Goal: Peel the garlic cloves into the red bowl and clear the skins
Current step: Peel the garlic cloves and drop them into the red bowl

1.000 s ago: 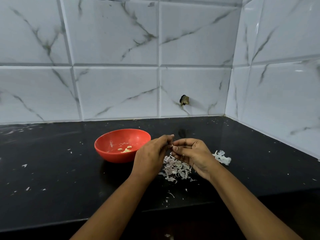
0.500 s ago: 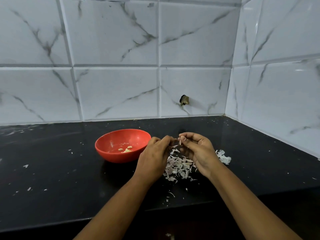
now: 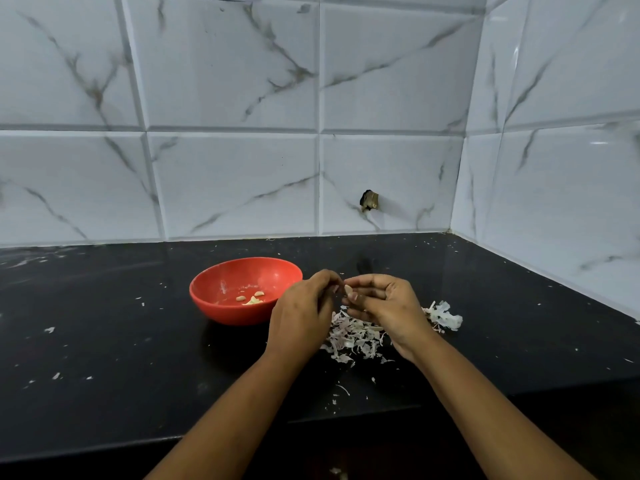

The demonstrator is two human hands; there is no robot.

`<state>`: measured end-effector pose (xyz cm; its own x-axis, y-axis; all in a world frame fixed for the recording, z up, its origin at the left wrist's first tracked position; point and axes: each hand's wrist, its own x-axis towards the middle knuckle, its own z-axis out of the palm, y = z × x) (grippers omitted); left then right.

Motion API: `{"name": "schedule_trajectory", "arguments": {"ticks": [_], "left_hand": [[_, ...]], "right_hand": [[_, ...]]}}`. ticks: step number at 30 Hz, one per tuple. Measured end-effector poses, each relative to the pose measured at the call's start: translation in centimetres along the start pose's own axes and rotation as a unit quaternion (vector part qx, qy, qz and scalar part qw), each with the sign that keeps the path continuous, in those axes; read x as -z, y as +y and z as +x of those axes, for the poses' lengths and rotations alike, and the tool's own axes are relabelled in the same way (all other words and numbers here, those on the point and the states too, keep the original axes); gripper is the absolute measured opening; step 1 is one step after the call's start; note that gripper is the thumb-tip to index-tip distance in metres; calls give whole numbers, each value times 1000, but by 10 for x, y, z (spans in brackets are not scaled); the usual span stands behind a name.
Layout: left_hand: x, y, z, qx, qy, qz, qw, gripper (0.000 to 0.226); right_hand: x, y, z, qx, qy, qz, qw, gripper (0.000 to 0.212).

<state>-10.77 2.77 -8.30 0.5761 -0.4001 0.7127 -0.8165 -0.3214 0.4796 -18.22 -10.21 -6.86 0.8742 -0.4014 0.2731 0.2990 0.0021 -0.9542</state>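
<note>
A red bowl (image 3: 221, 289) stands on the black counter (image 3: 104, 358) and holds a few peeled garlic cloves (image 3: 254, 299). Just right of the bowl, my left hand (image 3: 301, 313) and my right hand (image 3: 388, 306) meet above a heap of garlic skins (image 3: 353, 341). A pale garlic clove (image 3: 348, 290) shows between the fingertips; my right hand pinches it with curled fingers. My left hand's fingertips pinch at the clove's left side, where I cannot see skin clearly. A second, whiter clump of skins (image 3: 445, 315) lies right of my right hand.
Small skin flakes are scattered over the counter, several near its front edge (image 3: 341, 393). White marble tile walls close the back and right sides, meeting in a corner (image 3: 457, 230). A dark hole (image 3: 370, 199) marks the back wall.
Both hands shifted a little back and up over the skin heap while working the clove; it now shows between the fingertips. The bowl and skins have not moved.
</note>
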Motion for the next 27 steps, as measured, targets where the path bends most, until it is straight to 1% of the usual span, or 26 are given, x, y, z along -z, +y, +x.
{"name": "schedule_trajectory", "arguments": {"ticks": [3,8,12,19,21,27], "left_hand": [[2,3,-1,8,7,-7,1000,4],[1,-1,1,46,26,-53,997,6],[-2,-6,2,53,32,-68,996,7],[-5,-7,3,43,-9,-114,992,14],[-6,-9,3,35,-24,-122,992,12],[-7,-7,1,2,-65,-86,994,12]], "right_hand": [[-1,-1,-1,0,-6,-8,1000,13],[-1,-1,-2,-2,-22,-11,1000,14],[0,-1,-3,-2,-30,-2,1000,16],[2,0,-1,-4,-38,21,999,15],[3,0,-1,-6,-39,26,999,13],[2,2,-1,-8,-42,27,999,12]]}}
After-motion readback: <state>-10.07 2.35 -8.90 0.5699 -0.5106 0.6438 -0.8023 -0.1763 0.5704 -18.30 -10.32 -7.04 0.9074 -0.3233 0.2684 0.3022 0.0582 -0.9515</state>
